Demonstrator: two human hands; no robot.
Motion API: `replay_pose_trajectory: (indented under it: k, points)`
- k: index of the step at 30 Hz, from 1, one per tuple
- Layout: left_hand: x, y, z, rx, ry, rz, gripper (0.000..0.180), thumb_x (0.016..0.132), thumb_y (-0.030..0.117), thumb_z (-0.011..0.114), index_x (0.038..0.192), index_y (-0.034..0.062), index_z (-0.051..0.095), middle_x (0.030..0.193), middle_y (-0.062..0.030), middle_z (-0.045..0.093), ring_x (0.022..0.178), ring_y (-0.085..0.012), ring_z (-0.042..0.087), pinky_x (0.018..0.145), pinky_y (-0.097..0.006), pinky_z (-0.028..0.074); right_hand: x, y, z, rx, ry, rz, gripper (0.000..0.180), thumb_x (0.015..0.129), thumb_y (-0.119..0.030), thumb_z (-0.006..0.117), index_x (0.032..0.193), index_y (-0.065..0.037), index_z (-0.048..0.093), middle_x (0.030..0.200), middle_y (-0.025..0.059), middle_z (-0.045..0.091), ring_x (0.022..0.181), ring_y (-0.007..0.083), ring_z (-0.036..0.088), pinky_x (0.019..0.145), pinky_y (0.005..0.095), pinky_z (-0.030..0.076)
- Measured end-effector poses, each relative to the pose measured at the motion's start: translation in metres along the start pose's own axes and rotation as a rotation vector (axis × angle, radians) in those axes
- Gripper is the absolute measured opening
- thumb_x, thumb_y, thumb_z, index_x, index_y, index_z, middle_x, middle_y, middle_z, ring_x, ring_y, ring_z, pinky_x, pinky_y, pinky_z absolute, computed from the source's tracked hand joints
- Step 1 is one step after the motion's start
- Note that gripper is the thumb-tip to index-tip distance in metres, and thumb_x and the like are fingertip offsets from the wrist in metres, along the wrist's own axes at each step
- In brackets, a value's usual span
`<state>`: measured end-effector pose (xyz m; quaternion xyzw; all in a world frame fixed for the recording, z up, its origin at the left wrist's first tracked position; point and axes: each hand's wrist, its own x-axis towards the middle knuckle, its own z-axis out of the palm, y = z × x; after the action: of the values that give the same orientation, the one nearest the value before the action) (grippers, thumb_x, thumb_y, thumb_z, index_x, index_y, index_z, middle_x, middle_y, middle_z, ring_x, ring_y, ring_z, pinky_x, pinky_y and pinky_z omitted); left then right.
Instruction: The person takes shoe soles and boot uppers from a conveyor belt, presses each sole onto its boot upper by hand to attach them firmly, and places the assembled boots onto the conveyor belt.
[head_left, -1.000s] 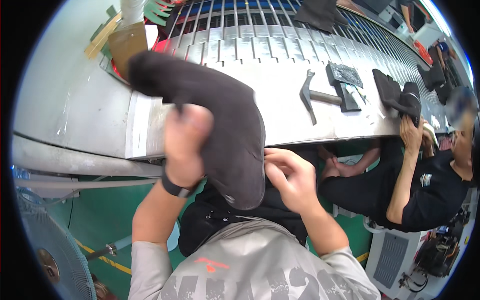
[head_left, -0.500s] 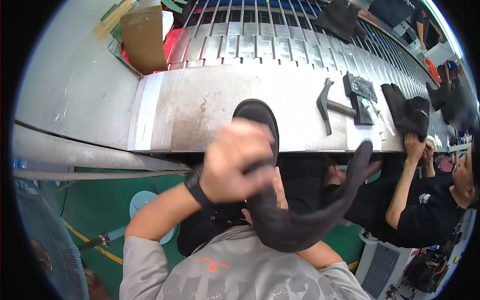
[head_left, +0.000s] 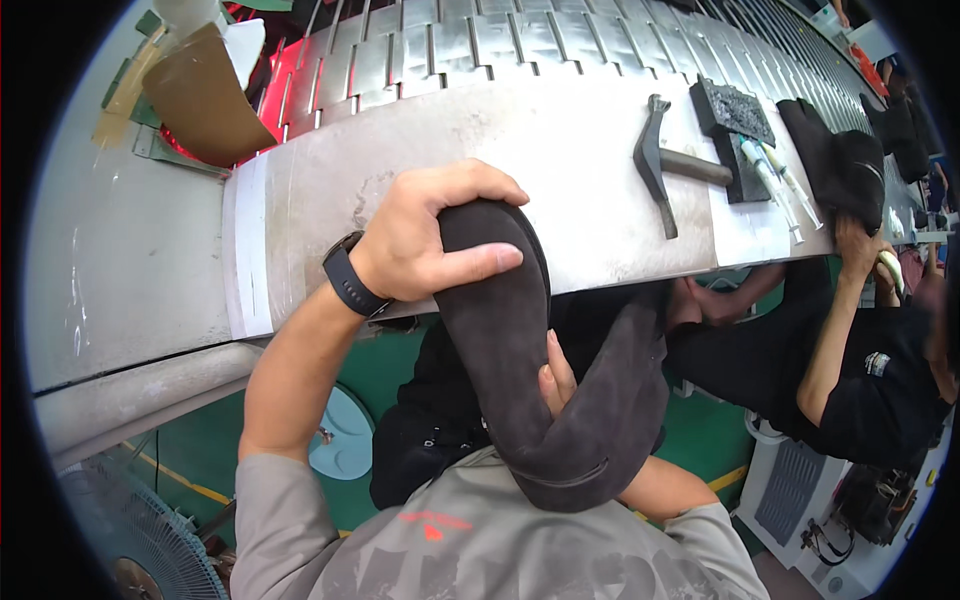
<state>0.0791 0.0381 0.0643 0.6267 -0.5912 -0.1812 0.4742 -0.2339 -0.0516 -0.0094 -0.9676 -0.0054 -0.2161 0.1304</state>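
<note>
A tall dark suede boot (head_left: pixel 497 310) lies across my lap, its toe over the bench's near edge and its shaft folded back to the right. My left hand (head_left: pixel 415 240), with a black watch on the wrist, is closed round the toe. Its thumb presses the upper, and the other fingers reach over the far end of the toe to the sole's rim. My right hand (head_left: pixel 556 376) supports the boot from beneath around the ankle. Only a few of its fingertips show between foot and shaft; the rest is hidden.
On the metal bench (head_left: pixel 340 200) lie a hammer (head_left: pixel 654 165), a rough black block (head_left: pixel 735 110) and syringes (head_left: pixel 772 180). A slatted conveyor (head_left: pixel 500 40) runs behind. To the right, a co-worker's hands (head_left: pixel 860 248) touch another boot (head_left: pixel 850 165). Cardboard (head_left: pixel 205 95) stands far left; a fan (head_left: pixel 150 540) is lower left.
My left hand, blurred above the boot before, now grips its toe. The boot's toe has come nearer, and the shaft, which stretched out to the right, now folds closer. The view has shifted.
</note>
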Motion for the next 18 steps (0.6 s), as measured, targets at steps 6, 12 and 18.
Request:
replay_pose_trajectory:
  k: [6, 12, 18]
  points:
    - [-0.007, -0.007, 0.003, 0.073, -0.013, 0.029, 0.059, 0.081, 0.023, 0.087, 0.131, -0.0019, 0.068, 0.126, -0.0194, 0.073, 0.113, -0.0300, 0.073, 0.100, -0.040, 0.056, 0.006, 0.004, -0.004, 0.031, -0.080, -0.036, 0.050, 0.107, -0.023, 0.058, 0.152, -0.005, 0.046, 0.160, 0.0297, 0.048, 0.132, 0.0409, 0.063, 0.106, 0.0595, 0.047]
    - [-0.026, 0.000, 0.022, -0.221, 0.279, -0.175, 0.115, 0.073, 0.036, 0.099, 0.164, 0.0024, 0.035, 0.151, -0.0260, 0.055, 0.127, -0.0343, 0.068, 0.105, -0.044, 0.055, -0.008, 0.008, 0.005, 0.180, -0.156, 0.006, 0.048, 0.107, -0.023, 0.057, 0.153, -0.011, 0.046, 0.162, 0.0306, 0.043, 0.141, 0.0427, 0.058, 0.113, 0.0601, 0.043]
    - [-0.023, -0.011, 0.009, 0.001, 0.068, -0.020, 0.092, 0.078, 0.040, 0.094, 0.149, -0.0036, 0.057, 0.148, -0.0273, 0.058, 0.123, -0.0367, 0.071, 0.105, -0.043, 0.055, -0.021, 0.017, 0.028, 0.430, -0.103, -0.002, 0.046, 0.109, -0.023, 0.056, 0.153, -0.013, 0.046, 0.160, 0.0335, 0.043, 0.141, 0.0444, 0.058, 0.111, 0.0573, 0.048]
